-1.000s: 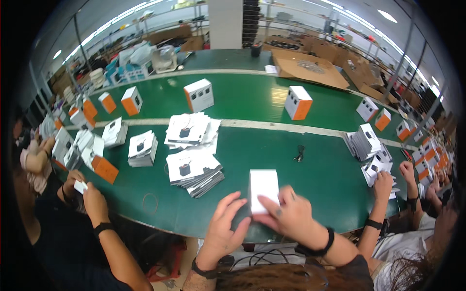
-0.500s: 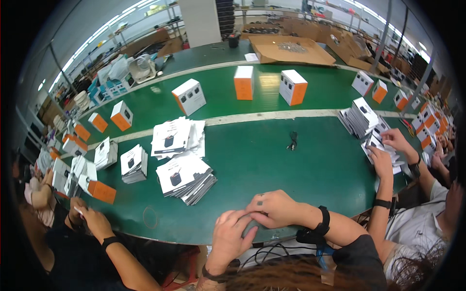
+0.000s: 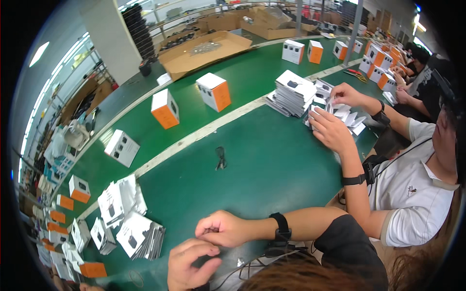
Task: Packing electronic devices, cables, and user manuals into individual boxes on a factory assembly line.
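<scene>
A long green worktop runs through a packing hall, with orange-and-white boxes standing along its far lane. At the near edge the right hand is clenched into a loose fist, forearm lying across the worktop edge; whether anything sits inside it cannot be told. The left hand curls just below it, fingers bent and almost touching. A stack of flat white cartons lies to the left, seemingly yet to be folded. A co-worker's hands handle white cartons further right.

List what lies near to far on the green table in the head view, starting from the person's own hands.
Left hand, right hand → black cable → white and orange box → open cardboard box.
</scene>
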The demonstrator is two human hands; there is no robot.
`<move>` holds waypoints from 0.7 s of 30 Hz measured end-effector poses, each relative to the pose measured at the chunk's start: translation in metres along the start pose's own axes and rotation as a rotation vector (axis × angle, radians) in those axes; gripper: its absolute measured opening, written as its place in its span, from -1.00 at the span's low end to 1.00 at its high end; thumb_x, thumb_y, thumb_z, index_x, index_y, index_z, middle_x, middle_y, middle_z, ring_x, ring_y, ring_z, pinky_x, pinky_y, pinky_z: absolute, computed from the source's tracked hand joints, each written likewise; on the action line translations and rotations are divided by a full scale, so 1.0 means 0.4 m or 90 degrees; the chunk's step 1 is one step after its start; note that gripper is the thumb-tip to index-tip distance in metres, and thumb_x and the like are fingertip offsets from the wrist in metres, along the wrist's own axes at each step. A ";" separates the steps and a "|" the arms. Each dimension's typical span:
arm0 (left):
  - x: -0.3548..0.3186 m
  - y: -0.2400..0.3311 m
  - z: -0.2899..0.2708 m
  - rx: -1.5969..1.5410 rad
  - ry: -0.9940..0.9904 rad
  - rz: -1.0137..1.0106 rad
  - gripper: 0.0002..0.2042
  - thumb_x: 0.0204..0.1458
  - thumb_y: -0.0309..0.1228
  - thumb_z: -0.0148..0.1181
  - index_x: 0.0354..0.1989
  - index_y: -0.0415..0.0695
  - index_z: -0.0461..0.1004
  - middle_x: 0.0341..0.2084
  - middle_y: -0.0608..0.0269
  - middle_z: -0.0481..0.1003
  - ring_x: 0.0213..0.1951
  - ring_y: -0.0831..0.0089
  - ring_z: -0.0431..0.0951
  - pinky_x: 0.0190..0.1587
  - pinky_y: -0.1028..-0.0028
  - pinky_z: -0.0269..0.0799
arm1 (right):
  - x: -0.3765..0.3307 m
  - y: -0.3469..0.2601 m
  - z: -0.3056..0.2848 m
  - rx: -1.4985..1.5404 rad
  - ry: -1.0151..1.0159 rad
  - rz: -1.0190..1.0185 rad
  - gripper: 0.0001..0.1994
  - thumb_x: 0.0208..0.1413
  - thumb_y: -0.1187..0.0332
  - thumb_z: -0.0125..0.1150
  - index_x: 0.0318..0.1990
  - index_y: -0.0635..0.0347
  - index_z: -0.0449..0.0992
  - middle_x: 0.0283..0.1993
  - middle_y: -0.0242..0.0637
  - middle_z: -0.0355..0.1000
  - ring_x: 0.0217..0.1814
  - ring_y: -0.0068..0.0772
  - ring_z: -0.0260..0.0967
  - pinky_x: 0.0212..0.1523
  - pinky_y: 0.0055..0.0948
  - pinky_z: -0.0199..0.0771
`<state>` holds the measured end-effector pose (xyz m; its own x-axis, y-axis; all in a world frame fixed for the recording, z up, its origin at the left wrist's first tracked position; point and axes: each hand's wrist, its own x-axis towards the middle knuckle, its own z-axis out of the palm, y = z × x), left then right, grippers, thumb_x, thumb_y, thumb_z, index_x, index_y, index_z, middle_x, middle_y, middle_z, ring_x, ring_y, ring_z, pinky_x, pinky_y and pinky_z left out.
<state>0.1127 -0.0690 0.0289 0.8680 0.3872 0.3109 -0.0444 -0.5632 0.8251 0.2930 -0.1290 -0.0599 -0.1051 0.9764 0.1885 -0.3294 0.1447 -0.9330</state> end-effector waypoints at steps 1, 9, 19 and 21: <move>0.030 -0.025 -0.002 -0.039 -0.022 0.007 -0.81 -0.09 -0.59 0.47 -0.28 -0.23 0.64 -0.33 0.07 0.66 -0.30 0.27 0.69 -0.18 0.42 0.60 | 0.001 -0.002 -0.011 0.028 0.033 -0.010 -0.92 0.28 0.56 0.14 -0.25 0.28 0.56 -0.38 -0.41 0.53 -0.36 -0.74 0.39 -0.36 -0.59 0.41; 0.048 -0.210 0.131 -0.327 0.272 -0.212 -0.88 0.33 -0.41 0.17 -0.26 -0.16 0.44 -0.53 0.42 0.39 -0.54 0.71 0.27 -0.50 0.63 0.14 | 0.022 0.000 -0.058 0.121 0.121 0.105 -0.88 0.30 0.34 0.21 -0.15 0.18 0.46 -0.40 -0.46 0.41 -0.44 -0.71 0.26 -0.44 -0.61 0.25; 0.002 -0.241 0.128 -0.340 0.161 -0.254 -0.85 0.42 -0.40 0.08 -0.14 -0.22 0.50 -0.32 0.27 0.58 -0.29 0.56 0.53 -0.19 0.58 0.45 | 0.017 -0.023 -0.059 0.124 0.058 0.167 -0.76 0.36 0.22 0.24 -0.02 0.15 0.41 -0.22 -0.54 0.32 -0.27 -0.73 0.22 -0.28 -0.62 0.30; 0.005 -0.233 0.122 -0.364 0.181 -0.258 -0.89 0.36 -0.42 0.20 -0.18 -0.21 0.51 -0.35 0.35 0.56 -0.30 0.61 0.49 -0.19 0.56 0.45 | 0.019 -0.026 -0.053 0.129 0.059 0.154 -0.82 0.36 0.26 0.21 -0.07 0.13 0.42 -0.27 -0.50 0.40 -0.35 -0.74 0.26 -0.38 -0.64 0.29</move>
<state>0.1428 -0.0513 -0.0706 0.7130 0.7008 -0.0227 -0.0659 0.0991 0.9929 0.3153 -0.1196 -0.0550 -0.1197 0.9904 -0.0692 -0.4860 -0.1192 -0.8658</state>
